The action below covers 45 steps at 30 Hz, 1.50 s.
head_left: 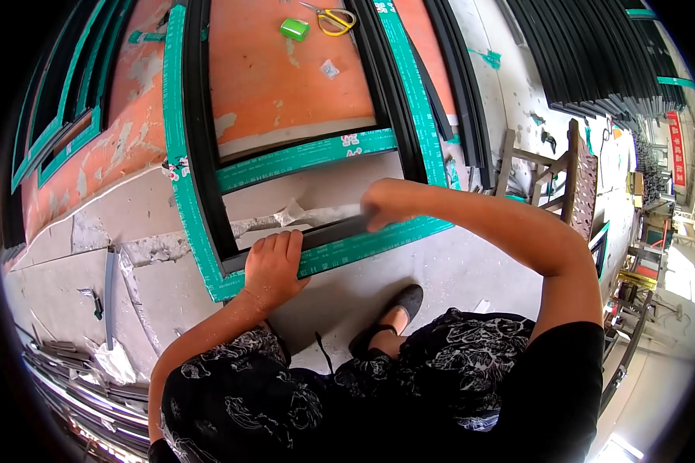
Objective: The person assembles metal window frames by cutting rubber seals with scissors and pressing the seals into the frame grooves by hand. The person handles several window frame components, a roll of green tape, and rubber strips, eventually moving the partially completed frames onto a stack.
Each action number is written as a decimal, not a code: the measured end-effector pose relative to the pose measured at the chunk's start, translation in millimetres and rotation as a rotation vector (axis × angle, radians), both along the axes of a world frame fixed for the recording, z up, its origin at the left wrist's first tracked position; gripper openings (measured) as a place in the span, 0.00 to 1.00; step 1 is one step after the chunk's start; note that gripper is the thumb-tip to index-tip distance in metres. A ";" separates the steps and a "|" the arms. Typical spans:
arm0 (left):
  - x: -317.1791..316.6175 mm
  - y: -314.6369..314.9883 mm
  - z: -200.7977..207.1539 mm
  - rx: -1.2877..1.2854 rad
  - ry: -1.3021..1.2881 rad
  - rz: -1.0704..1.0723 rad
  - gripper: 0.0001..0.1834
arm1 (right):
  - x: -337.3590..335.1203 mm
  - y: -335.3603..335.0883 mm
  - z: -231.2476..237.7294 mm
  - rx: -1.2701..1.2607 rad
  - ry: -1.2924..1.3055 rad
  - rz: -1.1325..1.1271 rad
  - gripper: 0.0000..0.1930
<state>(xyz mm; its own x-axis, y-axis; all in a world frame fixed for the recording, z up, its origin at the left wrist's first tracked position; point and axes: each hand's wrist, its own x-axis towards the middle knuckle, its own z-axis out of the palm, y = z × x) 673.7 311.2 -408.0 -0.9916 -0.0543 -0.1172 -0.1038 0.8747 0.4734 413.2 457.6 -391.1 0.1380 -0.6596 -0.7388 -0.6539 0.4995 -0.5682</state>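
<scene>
A large window or door frame [328,261] with black profiles and printed green protective film lies before me, its near end toward my body. My left hand [274,268] is closed over the near rail by the left corner, its fingers bent over the inner edge. Along that rail a dark strip [336,232] runs from my left fingers to my right hand. My right hand [392,207] is a slightly blurred fist over the right part of the same rail. What it grips is hidden. A green-filmed crossbar [309,160] spans the frame farther off.
On the orange worktop [286,85] lie yellow-handled scissors [336,22], a green box-like item [294,29] and a small clear packet [329,69]. More green-edged frames [69,147] rest at the left. Black profiles [579,54] are stacked at far right, near a wooden stand [571,174].
</scene>
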 end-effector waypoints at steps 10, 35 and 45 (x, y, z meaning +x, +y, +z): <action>-1.8 -12.0 26.6 0.000 -0.246 -0.002 0.47 | -31.3 85.5 16.1 -0.584 0.484 -0.442 0.09; 17.2 -35.5 19.7 -0.029 -0.203 0.056 0.23 | -170.2 166.3 -14.0 -0.396 -0.592 -1.679 0.14; -11.8 -31.2 39.1 0.068 -0.394 -0.102 0.26 | -70.7 132.8 36.7 -0.568 0.156 -1.393 0.13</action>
<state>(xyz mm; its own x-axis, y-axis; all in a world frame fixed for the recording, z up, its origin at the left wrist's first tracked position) 662.0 279.9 -368.9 -0.8699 0.0624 -0.4892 -0.2035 0.8582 0.4713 342.4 590.5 -354.5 -0.8726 -0.3882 -0.2965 0.0725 0.4974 -0.8645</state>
